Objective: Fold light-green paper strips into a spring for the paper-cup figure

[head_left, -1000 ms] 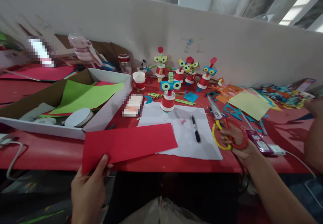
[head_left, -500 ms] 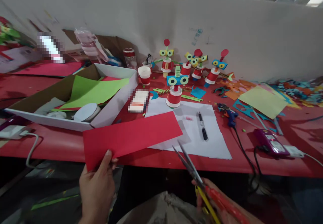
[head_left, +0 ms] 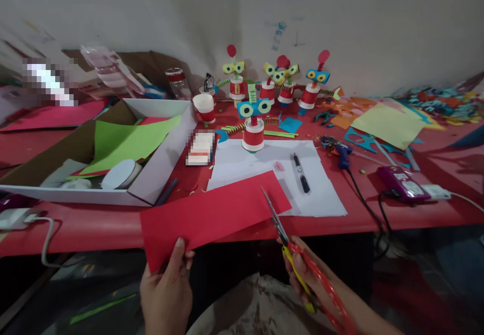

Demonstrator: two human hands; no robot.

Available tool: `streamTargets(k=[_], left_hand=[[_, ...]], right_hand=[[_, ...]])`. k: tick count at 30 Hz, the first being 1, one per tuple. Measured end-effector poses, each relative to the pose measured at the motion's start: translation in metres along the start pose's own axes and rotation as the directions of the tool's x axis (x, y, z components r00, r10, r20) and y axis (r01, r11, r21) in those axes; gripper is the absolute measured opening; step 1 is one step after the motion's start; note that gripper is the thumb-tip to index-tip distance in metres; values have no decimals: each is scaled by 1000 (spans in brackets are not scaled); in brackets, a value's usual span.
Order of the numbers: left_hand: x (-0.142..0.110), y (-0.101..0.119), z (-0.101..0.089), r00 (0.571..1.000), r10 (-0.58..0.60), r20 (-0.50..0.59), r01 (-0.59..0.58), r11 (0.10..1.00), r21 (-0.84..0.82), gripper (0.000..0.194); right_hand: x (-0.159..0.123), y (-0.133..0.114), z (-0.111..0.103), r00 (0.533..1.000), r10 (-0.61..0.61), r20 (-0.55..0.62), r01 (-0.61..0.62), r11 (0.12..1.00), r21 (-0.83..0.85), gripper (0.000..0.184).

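A long strip of red paper (head_left: 212, 211) is pinched at its lower left corner by my left hand (head_left: 170, 282), thumb on top. My right hand (head_left: 302, 269) grips a pair of scissors (head_left: 282, 231) with red and yellow handles. The scissor blades lie across the lower edge of the red paper near its right end, their tips over its surface. Beyond the paper, white sheets (head_left: 321, 194) lie on the red table, bearing a black pen (head_left: 301, 174), a small pink piece (head_left: 279, 165) and a paper-cup figure (head_left: 253, 131) with large eyes and a green spring on top.
Left stands a white box (head_left: 159, 156) with coloured paper and a roll of tape (head_left: 121, 175). Several cup figures (head_left: 236, 87) line the wall. On the right are a glue gun (head_left: 342, 156), a purple power device (head_left: 403, 184) with cables, and paper scraps (head_left: 389, 123).
The red paper and my left hand have moved right and slightly down. The scissors have come up to the paper's lower edge, their blades closer together. The camera view has shifted.
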State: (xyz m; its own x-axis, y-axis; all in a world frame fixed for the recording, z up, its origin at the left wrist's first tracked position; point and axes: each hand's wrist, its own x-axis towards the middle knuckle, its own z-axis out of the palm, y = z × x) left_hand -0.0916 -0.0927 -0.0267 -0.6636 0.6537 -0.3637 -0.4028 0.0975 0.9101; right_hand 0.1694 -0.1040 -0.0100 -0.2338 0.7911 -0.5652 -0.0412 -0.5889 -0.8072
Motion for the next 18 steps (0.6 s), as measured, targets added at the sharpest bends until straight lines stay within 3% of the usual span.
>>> streamTargets(k=[5, 9, 14, 18], left_hand=[[-1, -5, 5, 1000, 3, -13, -3, 1000, 21, 33], [-4, -8, 6, 998, 26, -59, -24, 999, 37, 31], [-8, -5, -10, 992, -126, 4, 126, 992, 10, 42], [-11, -4, -18, 987, -162, -4, 162, 986, 25, 42]], right_hand=[[-1, -1, 13, 990, 74, -116, -75, 997, -1, 72], [-1, 0, 12, 994, 27, -108, -24, 999, 25, 64], [-3, -7, 10, 998, 15, -54, -15, 1000, 11, 62], [-3, -11, 13, 996, 26, -82, -25, 1000, 9, 62]])
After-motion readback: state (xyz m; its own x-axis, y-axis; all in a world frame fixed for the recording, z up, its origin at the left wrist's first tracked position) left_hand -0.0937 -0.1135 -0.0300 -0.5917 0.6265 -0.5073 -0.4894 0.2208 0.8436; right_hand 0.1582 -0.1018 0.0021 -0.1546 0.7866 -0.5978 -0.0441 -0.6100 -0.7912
